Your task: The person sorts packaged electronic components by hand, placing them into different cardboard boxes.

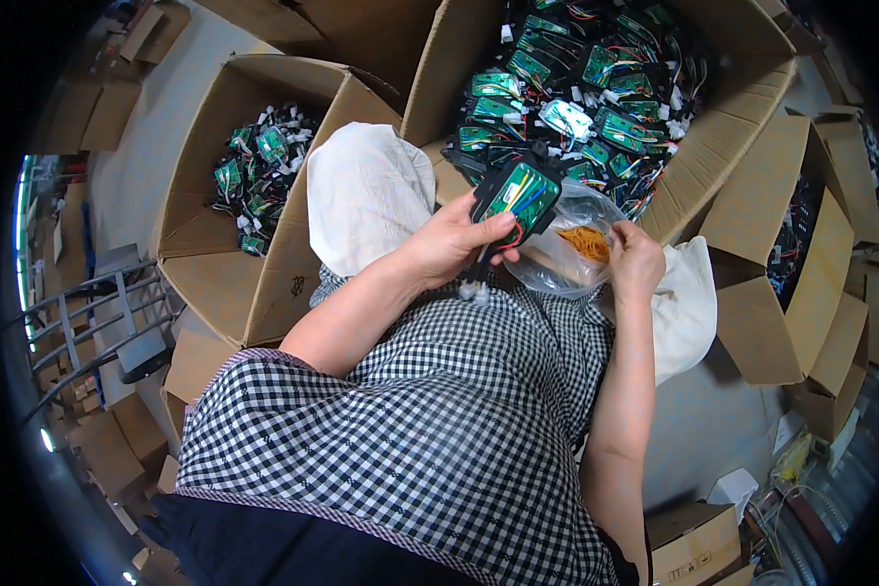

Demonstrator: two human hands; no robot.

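Note:
My left hand point(456, 237) is closed around a circuit board in a black housing point(520, 198), its green face up with yellow, blue and red wires across it. White connectors point(474, 291) dangle from it below the hand. In my lap lies a clear plastic bag point(552, 277) with a bunch of thin orange rubber bands point(586, 242) inside. My right hand point(637, 260) is at the bag's right edge, fingertips pinched together beside the bands. Whatever is between those fingertips is too small to tell.
Ahead stands a large cardboard box point(742, 127) heaped with similar wired boards point(610, 127). A smaller carton point(195, 210) at the left holds more boards point(264, 156). Open cartons point(767, 332) stand on the right, and a metal-framed cart point(107, 317) is at far left. White cloth point(366, 190) covers my knees.

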